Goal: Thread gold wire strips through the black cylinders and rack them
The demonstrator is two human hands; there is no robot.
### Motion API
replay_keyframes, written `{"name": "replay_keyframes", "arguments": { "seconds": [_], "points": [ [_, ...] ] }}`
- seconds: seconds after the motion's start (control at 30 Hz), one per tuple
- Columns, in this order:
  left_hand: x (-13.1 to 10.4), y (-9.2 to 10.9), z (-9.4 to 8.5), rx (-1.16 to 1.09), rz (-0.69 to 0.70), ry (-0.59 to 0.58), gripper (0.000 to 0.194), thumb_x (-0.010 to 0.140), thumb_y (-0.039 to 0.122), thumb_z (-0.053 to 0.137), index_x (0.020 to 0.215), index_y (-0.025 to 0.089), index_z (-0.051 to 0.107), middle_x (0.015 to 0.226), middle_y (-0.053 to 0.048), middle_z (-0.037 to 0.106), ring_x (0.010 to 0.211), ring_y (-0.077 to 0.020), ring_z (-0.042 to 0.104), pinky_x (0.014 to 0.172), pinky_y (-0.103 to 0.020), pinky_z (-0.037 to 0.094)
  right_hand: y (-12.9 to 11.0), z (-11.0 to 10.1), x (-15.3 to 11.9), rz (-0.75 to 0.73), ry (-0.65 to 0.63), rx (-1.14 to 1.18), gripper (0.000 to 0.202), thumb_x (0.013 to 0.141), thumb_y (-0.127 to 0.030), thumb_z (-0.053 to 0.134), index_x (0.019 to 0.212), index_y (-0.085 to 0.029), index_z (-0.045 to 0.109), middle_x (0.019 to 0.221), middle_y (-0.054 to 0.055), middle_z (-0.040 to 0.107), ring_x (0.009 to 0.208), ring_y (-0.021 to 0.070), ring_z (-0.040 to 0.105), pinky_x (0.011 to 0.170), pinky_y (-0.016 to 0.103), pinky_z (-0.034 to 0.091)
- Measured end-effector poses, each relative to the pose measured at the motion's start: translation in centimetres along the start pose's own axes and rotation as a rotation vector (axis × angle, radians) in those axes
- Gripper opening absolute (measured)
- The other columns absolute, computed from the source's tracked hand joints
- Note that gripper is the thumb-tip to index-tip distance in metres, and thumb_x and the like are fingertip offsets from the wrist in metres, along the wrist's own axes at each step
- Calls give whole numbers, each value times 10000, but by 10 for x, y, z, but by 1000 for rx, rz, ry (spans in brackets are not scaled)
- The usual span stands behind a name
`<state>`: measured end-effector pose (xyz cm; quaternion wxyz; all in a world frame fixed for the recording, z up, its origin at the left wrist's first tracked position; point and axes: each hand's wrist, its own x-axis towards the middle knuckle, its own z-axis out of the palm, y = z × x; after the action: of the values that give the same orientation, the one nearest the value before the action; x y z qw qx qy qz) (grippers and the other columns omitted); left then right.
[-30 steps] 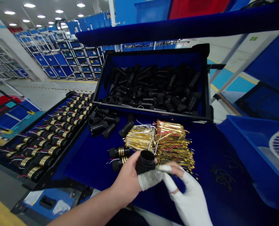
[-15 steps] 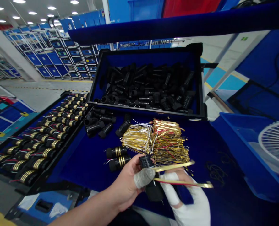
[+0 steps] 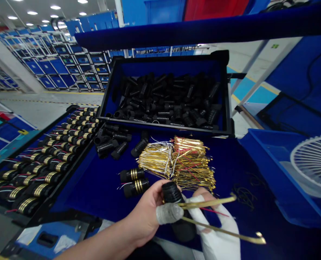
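Note:
My left hand [image 3: 145,211], its thumb wrapped in grey tape, grips a black ribbed cylinder [image 3: 172,193] tilted over the bench front. Under that thumb, two brass strips [image 3: 220,203] are pressed to the cylinder, and their bent ends stick out to the right. A thin red wire [image 3: 217,212] runs between them. Wrapped in white with bare fingertips, my right hand [image 3: 217,224] is closed at the cylinder's right side, behind the strips; its exact contact is partly hidden. Just left of my hands lie two black cylinders with brass rings [image 3: 138,186].
Bundles of brass strips with white wires [image 3: 155,159] and red wires [image 3: 193,162] lie behind my hands. A black-rimmed bin [image 3: 163,124] holds many black cylinders; several loose ones [image 3: 107,146] lie before it. Ringed cylinders fill a left tray [image 3: 60,166]. A white fan [image 3: 315,162] stands right.
The brass strips have spread apart, the lower one swinging down and right. The red wire now stands apart from the lower strip. The cylinder has tilted and shows more of its ribbed side.

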<state>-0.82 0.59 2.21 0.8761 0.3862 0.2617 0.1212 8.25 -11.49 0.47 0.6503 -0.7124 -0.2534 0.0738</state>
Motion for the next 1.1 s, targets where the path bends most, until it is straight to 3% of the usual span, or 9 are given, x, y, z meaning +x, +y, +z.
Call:
{"name": "replay_keyframes", "arguments": {
  "seconds": [0.1, 0.3, 0.43, 0.57, 0.7, 0.87, 0.93, 1.0, 1.1],
  "points": [
    [2, -2, -4, -6, -129, -85, 632, 559, 341, 955, 1105, 196, 670, 1033, -53, 655, 879, -145, 587, 776, -253, 458, 3, -1, 5, 25, -21, -105, 209, 860, -334, 663, 711, -215, 577, 690, -16, 569, 621, 161, 559, 592, 258, 468],
    [9, -1, -13, -20, -164, -113, 616, 736, 488, 820, 1246, 193, 640, 1033, -85, 640, 908, -198, 628, 813, -344, 517, -1, -11, 8, -329, -248, -362, 86, 825, -181, 578, 754, -230, 573, 707, -12, 565, 624, 153, 551, 576, 252, 442],
    [10, -2, -15, 1, -139, -138, 598, 737, 391, 844, 1261, 285, 577, 1021, -37, 648, 816, -148, 634, 749, -293, 515, -4, -23, 11, -144, -273, -376, 167, 897, -285, 562, 737, -236, 556, 714, -15, 599, 659, 159, 586, 635, 263, 471],
    [7, -9, -11, 3, -144, -120, 355, 734, 389, 842, 914, 151, 649, 920, -52, 676, 793, -141, 621, 750, -268, 497, 5, -26, 7, 6, -239, -385, 211, 904, -381, 567, 751, -236, 556, 722, -9, 627, 685, 181, 604, 663, 286, 484],
    [8, -15, -10, 171, -124, -166, 409, 668, 390, 888, 888, 98, 704, 810, -31, 660, 741, -109, 567, 748, -231, 462, 7, -22, -1, 20, -212, -336, 168, 917, -351, 561, 806, -227, 585, 780, 14, 659, 732, 190, 628, 686, 287, 499],
    [19, -20, -19, 188, -186, -174, 436, 661, 398, 885, 926, 94, 720, 768, -40, 678, 694, -118, 582, 669, -226, 441, 9, -30, -2, -416, -476, -329, 131, 905, -188, 567, 780, -220, 593, 674, -12, 548, 612, 151, 496, 576, 281, 376],
    [23, -21, -23, 194, -186, -166, 451, 661, 411, 883, 931, 92, 713, 774, -64, 699, 731, -155, 624, 718, -269, 477, 14, -33, -1, -487, -546, -309, 131, 896, -133, 563, 805, -220, 599, 686, -12, 541, 618, 147, 476, 576, 289, 347],
    [26, -21, -26, 241, -141, -132, 458, 666, 431, 877, 930, 100, 701, 815, -85, 719, 789, -190, 652, 781, -314, 497, 13, -34, 0, -362, -433, -159, 149, 931, -157, 544, 810, -226, 595, 702, -4, 540, 638, 150, 490, 582, 294, 362],
    [27, -21, -26, 376, -56, -35, 493, 651, 470, 877, 922, 107, 681, 903, -113, 727, 883, -233, 664, 849, -352, 494, -5, -33, 1, -89, -72, 349, 390, 1020, -389, 375, 702, -241, 546, 585, -25, 369, 503, 144, 380, 501, 307, 337]
  ]
}}
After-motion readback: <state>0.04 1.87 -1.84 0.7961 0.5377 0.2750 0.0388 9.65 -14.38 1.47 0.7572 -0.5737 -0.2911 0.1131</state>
